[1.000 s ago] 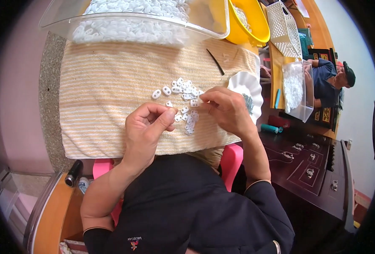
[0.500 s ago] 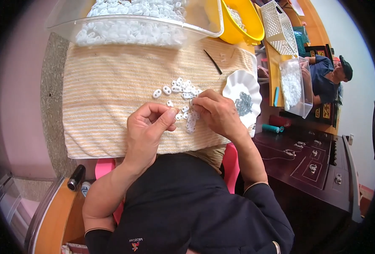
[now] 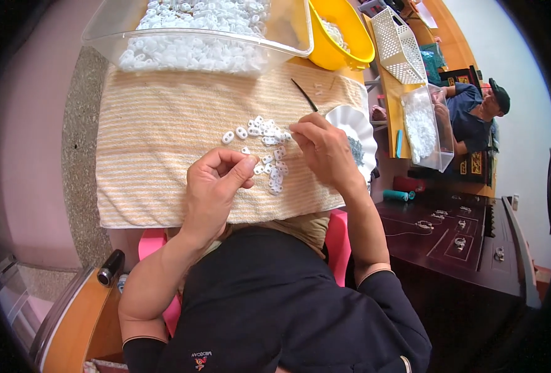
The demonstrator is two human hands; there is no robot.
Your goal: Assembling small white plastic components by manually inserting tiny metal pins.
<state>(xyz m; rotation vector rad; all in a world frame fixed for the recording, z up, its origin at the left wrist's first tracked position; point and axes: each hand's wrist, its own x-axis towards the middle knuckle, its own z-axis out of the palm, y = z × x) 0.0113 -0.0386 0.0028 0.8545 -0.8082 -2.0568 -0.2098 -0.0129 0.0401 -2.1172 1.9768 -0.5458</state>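
Observation:
My left hand (image 3: pixel 216 180) hovers over the striped towel, its thumb and forefinger pinched together. What lies in that pinch is too small to make out. A small white plastic piece with two holes (image 3: pixel 245 150) shows right beside these fingertips. To their right, several like pieces (image 3: pixel 275 174) form a loose cluster, with more (image 3: pixel 263 126) farther back. My right hand (image 3: pixel 325 149) is at the right edge of the cluster, fingers curled and drawn together; whatever they hold is hidden. It partly covers a white scalloped plate (image 3: pixel 367 133) with small grey-green bits (image 3: pixel 355 149) on it.
A clear bin (image 3: pixel 195 53) full of white pieces stands at the back, beside a yellow basin (image 3: pixel 350 56). A thin black stick (image 3: pixel 305 94) lies on the towel (image 3: pixel 157 155). At right, another person (image 3: pixel 474 115) sits by a clear bin of white pieces (image 3: pixel 419 127).
My right hand has drawn back from the pieces, moving right and away toward the plate. My left hand keeps its pinch in nearly the same place. The whole view has shifted slightly.

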